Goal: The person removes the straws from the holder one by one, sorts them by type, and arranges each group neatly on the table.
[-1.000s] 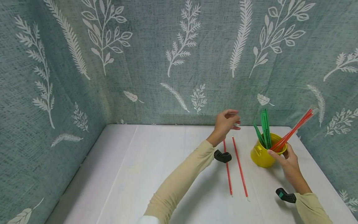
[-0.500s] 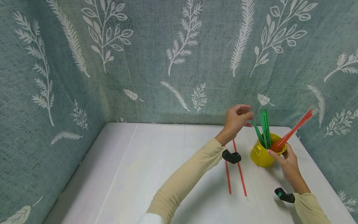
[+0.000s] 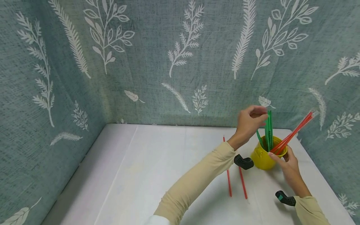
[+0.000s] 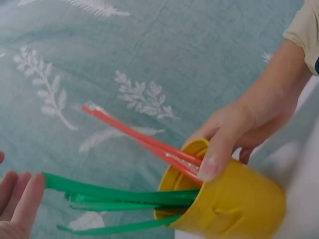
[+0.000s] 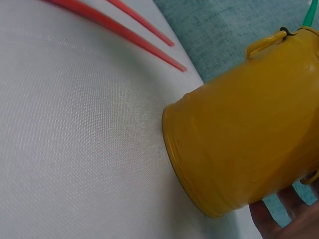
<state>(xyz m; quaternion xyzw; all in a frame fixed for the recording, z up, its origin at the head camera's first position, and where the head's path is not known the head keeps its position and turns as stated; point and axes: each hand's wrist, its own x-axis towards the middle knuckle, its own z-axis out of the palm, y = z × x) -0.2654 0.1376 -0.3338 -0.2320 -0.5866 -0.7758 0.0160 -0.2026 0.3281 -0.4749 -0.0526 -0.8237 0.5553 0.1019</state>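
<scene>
A small yellow metal pail with little side handles stands upright at the right of the white table. My right hand grips it, thumb over the rim and fingers round the far side. Green straws stick up out of the pail, and a bundle of red straws in clear wrapping leans to the right. My left hand is up at the tops of the green ones. In the left wrist view its fingertips are right at the end of one green straw; the thumb is hidden there.
Two red straws lie lengthwise on the white table, left of the pail, partly hidden by my left forearm. Black wrist cameras are on both arms. A patterned green cloth hangs behind the table and at the sides.
My left hand has moved right, from above the two red straws on the table to the tops of the green straws. My right hand keeps its grip on the pail.
</scene>
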